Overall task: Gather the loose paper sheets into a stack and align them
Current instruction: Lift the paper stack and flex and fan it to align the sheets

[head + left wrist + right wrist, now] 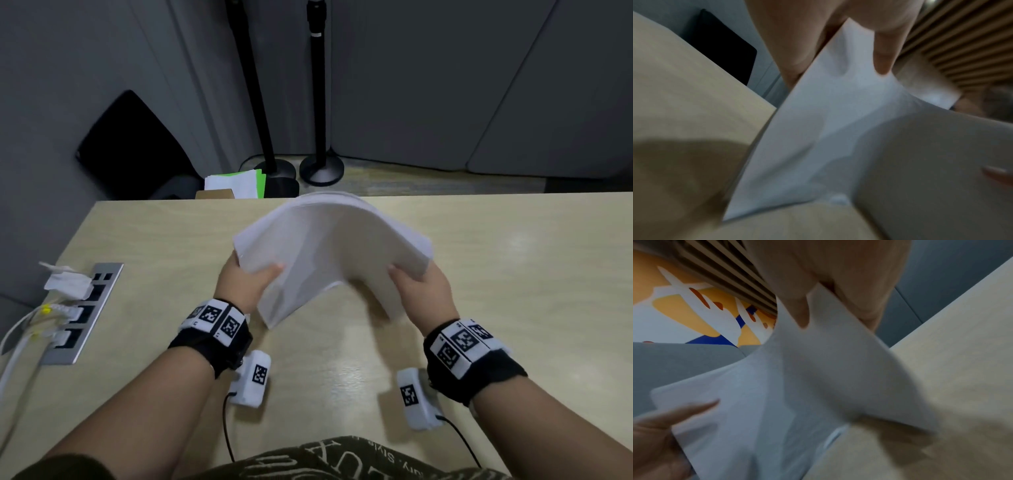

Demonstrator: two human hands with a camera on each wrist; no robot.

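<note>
— Gathering looks done: both hands, left hand (247,278) and right hand (422,287), pinch the paper sheets (330,255) as one bowed bundle above the counter (513,274).
— Aligned?
— Not yet; the edges look fanned and need squaring.

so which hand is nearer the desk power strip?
Left. The left hand grips the paper stack just right of the power strip; the right hand is farther right.
</note>
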